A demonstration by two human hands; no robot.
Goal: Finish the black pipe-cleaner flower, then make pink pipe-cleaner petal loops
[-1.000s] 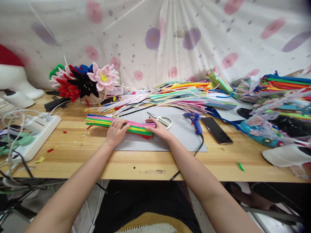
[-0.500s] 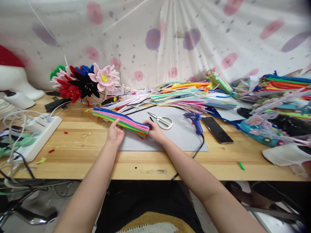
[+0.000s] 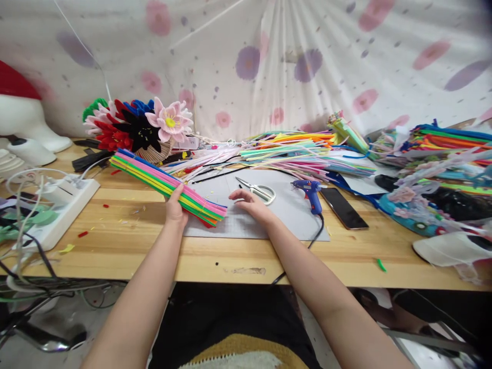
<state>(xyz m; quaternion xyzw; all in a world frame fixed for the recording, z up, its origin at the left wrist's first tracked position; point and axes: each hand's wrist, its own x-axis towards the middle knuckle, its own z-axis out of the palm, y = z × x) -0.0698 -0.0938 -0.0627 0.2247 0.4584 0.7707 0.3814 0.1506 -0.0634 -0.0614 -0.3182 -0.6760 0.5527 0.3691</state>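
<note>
My left hand (image 3: pixel 176 209) is wrapped around a bundle of pipe cleaners (image 3: pixel 165 185) in blue, pink, yellow, green and orange. The bundle slants, its left end higher, above the table and the grey board (image 3: pixel 215 225). Just beyond the bundle's right end, my right hand (image 3: pixel 251 204) hovers with bent fingers apart and holds nothing. Behind that hand lie scissors (image 3: pixel 258 192) with pale handles, partly hidden by the fingers. A blue glue gun (image 3: pixel 311 195) rests on the board to the right.
A phone (image 3: pixel 344 207) lies right of the glue gun. Loose pipe cleaners (image 3: pixel 284 148) spread along the back, beside fuzzy flowers (image 3: pixel 140 128). At left stands a power strip (image 3: pixel 65 212) with tangled cables. Plastic-wrapped items (image 3: pixel 418 200) crowd the right side.
My right hand has let go of the bundle's right end and opened. The bundle has tilted more in my left hand, its left end shifting left and up.
</note>
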